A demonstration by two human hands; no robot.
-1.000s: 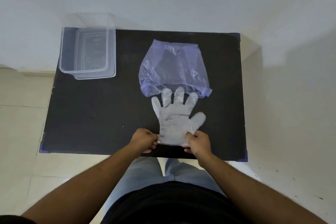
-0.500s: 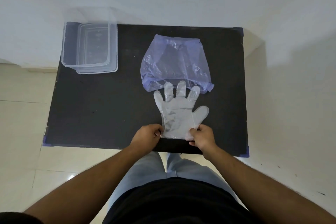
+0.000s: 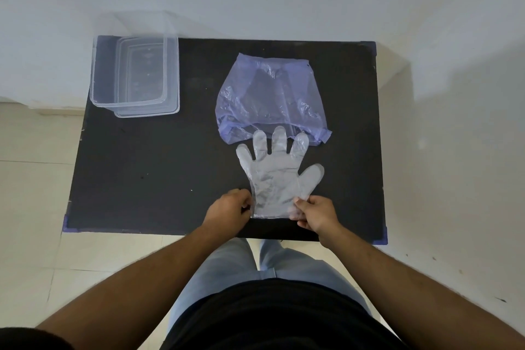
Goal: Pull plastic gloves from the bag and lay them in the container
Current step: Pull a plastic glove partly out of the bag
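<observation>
A clear plastic glove [image 3: 277,176] lies flat on the black table [image 3: 147,167], fingers pointing away from me toward the mouth of a crumpled purple plastic bag [image 3: 270,96]. My left hand [image 3: 228,209] pinches the glove's cuff at its left corner. My right hand [image 3: 315,213] pinches the cuff at its right corner. A clear rectangular container [image 3: 135,75] stands at the table's far left corner, with nothing visible inside.
The table stands against a white wall. Pale floor tiles show on the left and below the near edge. My legs and dark shirt fill the bottom of the view.
Both hands kept hold of the glove's cuff; the glove looks slightly flatter. The camera view shifted a little, so the table sits higher in frame.
</observation>
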